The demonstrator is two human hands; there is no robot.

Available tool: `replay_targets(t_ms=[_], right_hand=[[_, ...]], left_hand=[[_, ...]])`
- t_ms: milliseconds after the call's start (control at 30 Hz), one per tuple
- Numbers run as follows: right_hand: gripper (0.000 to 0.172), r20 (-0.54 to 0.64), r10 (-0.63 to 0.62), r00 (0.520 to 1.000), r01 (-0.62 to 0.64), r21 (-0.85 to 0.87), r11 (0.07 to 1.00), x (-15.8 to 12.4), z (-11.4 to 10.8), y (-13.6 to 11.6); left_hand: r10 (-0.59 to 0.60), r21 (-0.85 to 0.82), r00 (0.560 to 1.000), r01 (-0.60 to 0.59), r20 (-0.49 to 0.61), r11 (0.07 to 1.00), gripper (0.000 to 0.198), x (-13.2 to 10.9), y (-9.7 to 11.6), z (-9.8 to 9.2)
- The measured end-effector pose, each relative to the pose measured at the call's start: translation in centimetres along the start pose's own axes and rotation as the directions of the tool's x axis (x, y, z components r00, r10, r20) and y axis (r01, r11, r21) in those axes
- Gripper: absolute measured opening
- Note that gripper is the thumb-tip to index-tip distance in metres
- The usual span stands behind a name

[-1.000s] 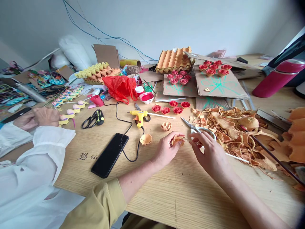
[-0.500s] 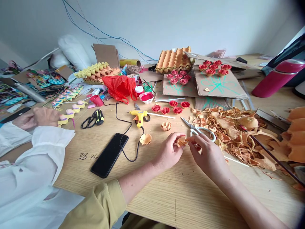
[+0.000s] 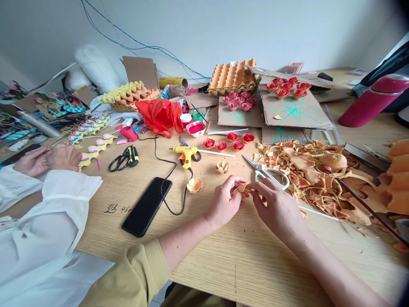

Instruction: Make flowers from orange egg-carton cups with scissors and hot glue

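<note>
Between my two hands is a small orange egg-carton flower cup (image 3: pixel 244 189), partly hidden by fingers. My left hand (image 3: pixel 225 200) pinches it from the left. My right hand (image 3: pixel 275 200) has thumb and fingers closed at its right edge. White-handled scissors (image 3: pixel 266 174) lie just beyond my right hand, blades pointing away to the left. Past my left hand rest an unpainted layered flower (image 3: pixel 222 167) and an orange cup (image 3: pixel 194 185). A yellow glue gun (image 3: pixel 186 155) lies on its side, its black cord curling toward a phone (image 3: pixel 147 207).
Torn carton scraps (image 3: pixel 316 183) heap at the right, near a magenta bottle (image 3: pixel 372 102). Red painted flowers (image 3: pixel 237 146) sit farther back, with more on cardboard (image 3: pixel 297 111). A red bag (image 3: pixel 159 116) and paint bowl (image 3: pixel 195 128) stand behind. A co-worker's hands (image 3: pixel 51 160) are at left.
The orange flower cup has tilted and is more covered by my fingers. My hands have shifted only slightly. The co-worker's hands have moved a little apart.
</note>
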State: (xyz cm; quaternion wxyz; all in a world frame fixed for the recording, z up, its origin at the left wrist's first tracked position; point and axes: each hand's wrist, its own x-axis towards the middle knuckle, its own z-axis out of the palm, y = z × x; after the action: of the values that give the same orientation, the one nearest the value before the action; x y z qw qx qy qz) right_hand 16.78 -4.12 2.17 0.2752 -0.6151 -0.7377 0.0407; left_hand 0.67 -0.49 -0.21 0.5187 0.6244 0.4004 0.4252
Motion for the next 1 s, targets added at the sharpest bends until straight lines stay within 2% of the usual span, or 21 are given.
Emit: replay_targets(t_ms=[167,400,733,900,1000], right_hand=[[0.022,-0.012,-0.022,1.000,0.022,-0.022,1.000,0.0,-0.1,-0.1],[0.025,-0.017,-0.056,0.998,0.056,-0.027,0.998,0.1,-0.3,-0.1],[0.028,0.010,-0.110,0.994,0.111,-0.022,0.994,0.1,-0.6,0.2],[0.031,0.015,-0.217,0.976,0.217,-0.132,0.967,0.2,-0.5,0.5],[0.028,0.006,-0.224,0.975,0.223,-0.127,0.966,0.2,-0.5,0.5]], left_hand=[[-0.033,-0.034,0.999,0.033,0.017,0.999,0.010,0.1,0.0,0.1],[-0.060,-0.074,0.998,0.061,0.016,0.995,0.006,0.3,0.2,-0.1],[-0.035,-0.016,0.999,0.036,0.039,0.999,0.014,0.2,1.1,-0.3],[-0.074,-0.087,0.996,0.078,0.046,0.993,0.018,0.3,0.7,-0.2],[-0.078,-0.109,0.996,0.081,0.034,0.991,0.018,0.4,0.8,-0.2]])
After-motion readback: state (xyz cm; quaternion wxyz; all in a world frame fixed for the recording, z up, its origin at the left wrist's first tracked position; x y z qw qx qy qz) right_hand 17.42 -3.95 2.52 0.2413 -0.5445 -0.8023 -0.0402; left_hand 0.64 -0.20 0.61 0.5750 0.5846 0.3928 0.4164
